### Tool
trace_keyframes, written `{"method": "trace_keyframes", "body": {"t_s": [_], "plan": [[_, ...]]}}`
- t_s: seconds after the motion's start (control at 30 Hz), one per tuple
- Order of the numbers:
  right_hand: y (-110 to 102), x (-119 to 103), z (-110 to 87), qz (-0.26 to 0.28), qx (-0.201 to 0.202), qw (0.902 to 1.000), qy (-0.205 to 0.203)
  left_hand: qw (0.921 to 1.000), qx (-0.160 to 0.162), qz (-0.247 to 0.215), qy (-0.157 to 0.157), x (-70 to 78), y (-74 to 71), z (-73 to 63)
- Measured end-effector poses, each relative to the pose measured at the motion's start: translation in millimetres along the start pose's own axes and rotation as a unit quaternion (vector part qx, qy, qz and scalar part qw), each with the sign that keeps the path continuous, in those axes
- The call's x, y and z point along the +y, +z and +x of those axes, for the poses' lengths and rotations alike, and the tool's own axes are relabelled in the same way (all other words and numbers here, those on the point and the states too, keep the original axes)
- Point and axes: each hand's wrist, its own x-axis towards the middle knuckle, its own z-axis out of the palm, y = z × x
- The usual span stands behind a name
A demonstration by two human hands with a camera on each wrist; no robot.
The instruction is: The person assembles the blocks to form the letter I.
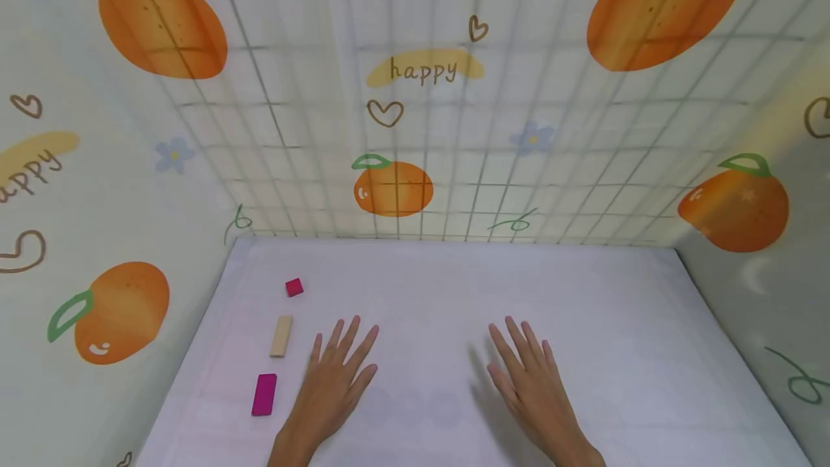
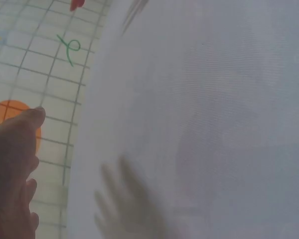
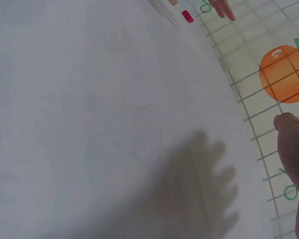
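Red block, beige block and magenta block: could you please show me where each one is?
Red block [image 1: 295, 287], head view: middle of its visible surface.
Beige block [image 1: 282, 336], head view: middle of its upper face.
Magenta block [image 1: 264, 394], head view: middle of its upper face.

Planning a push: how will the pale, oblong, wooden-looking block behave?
The pale, oblong, wooden-looking block seems stiff, given its straight edges. Probably light: it's smaller than the left hand. Lying flat, it should slide, not roll.

Closed in around a flat white desk [image 1: 428, 301] by a pale gridded back wall [image 1: 447, 114] printed with orange fruits [image 1: 393, 197], a whitish left wall [image 1: 117, 200] and a greyish right wall [image 1: 733, 287]. Lit at right by a slanting yellowish band [image 1: 778, 117].
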Motion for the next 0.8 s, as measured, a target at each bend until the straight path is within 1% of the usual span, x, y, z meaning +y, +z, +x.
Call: {"method": "trace_keyframes", "body": {"t_s": [0.23,0.37,0.47,0.6,0.8], "plan": [[4,5,-5.5,-0.007,0.017,0.9998,-0.003,0.9997,-0.009,-0.008,-0.020,-4.6,1.8,-4.5],[7,9,-12.0,-0.006,0.020,0.9998,0.001,0.9989,-0.021,-0.016,-0.039,-9.9,4.9,-8.3],[10,13,-17.4,-0.010,0.021,0.9997,0.006,0.9980,-0.024,-0.018,-0.055,-17.0,8.2,-11.9],[14,17,-22.9,-0.015,0.021,0.9996,0.010,0.9969,-0.019,-0.020,-0.074,-28.4,10.8,-17.7],[17,21,-28.1,-0.010,0.018,0.9997,0.013,0.9948,-0.011,-0.018,-0.100,-45.0,9.5,-24.3]]}}
